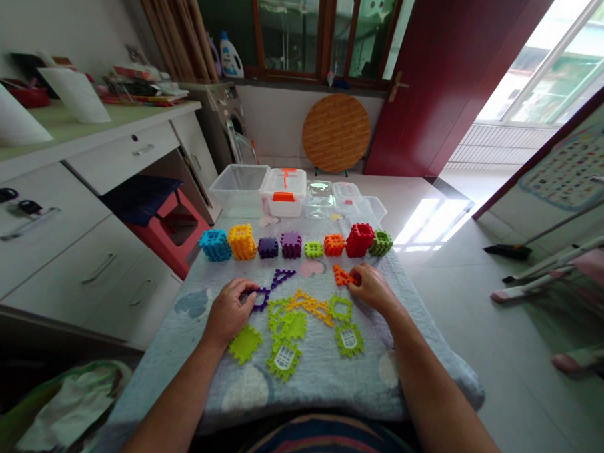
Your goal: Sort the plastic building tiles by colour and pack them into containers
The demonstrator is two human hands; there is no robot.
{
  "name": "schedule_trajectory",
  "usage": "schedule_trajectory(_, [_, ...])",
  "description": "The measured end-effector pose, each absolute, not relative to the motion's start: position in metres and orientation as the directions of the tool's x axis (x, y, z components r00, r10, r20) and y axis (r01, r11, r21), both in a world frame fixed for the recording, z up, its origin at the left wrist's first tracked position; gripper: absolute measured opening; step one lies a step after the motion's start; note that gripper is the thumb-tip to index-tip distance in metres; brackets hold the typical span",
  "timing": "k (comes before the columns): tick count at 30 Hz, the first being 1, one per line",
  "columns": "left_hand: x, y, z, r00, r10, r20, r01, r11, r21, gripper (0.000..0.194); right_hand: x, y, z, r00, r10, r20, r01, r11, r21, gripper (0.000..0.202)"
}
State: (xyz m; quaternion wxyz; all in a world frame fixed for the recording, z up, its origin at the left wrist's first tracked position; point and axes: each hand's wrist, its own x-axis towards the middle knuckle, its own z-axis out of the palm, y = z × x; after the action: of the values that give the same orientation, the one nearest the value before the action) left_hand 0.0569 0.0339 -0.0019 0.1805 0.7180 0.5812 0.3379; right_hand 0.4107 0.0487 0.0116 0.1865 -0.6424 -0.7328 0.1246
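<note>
My left hand (230,312) is closed with thumb and fingers on a purple square frame block (266,296) at the table's left. A purple triangular block (284,275) lies just beyond it. My right hand (373,289) pinches an orange triangular block (340,277) on the right. Between the hands lie yellow pieces (313,306) and overlapping lime green pieces (296,325). Nearer to me are a flat lime square (246,344) and two green window blocks (284,361), (349,339). A green square frame (332,308) sits below my right hand.
Stacks of blocks stand in a row farther back: blue (215,245), yellow (242,242), purple (291,245), orange (334,244), red (359,240) and others. Behind them are clear plastic boxes (240,196) and a lidded box (284,204). A cloth (333,385) covers the table.
</note>
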Motion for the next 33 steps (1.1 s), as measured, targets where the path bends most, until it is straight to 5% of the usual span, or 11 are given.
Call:
schedule_trajectory(11, [0.056,0.034,-0.004,0.103,0.954,0.28,0.71,-0.267,0.651,0.023,0.398,0.055,0.026,0.003,0.969,0.248,0.861,0.123,-0.494,0.012])
schedule_trajectory(17, [0.056,0.034,-0.002,0.1,0.955,0.279,0.712,-0.264,0.651,0.022,0.367,0.075,0.049,0.204,0.931,0.302,0.888,-0.046,-0.457,0.014])
schedule_trajectory(33, [0.055,0.034,-0.003,0.097,0.953,0.285,0.7,-0.269,0.661,0.021,0.338,0.101,0.058,0.421,0.898,0.13,0.858,-0.347,-0.378,0.028])
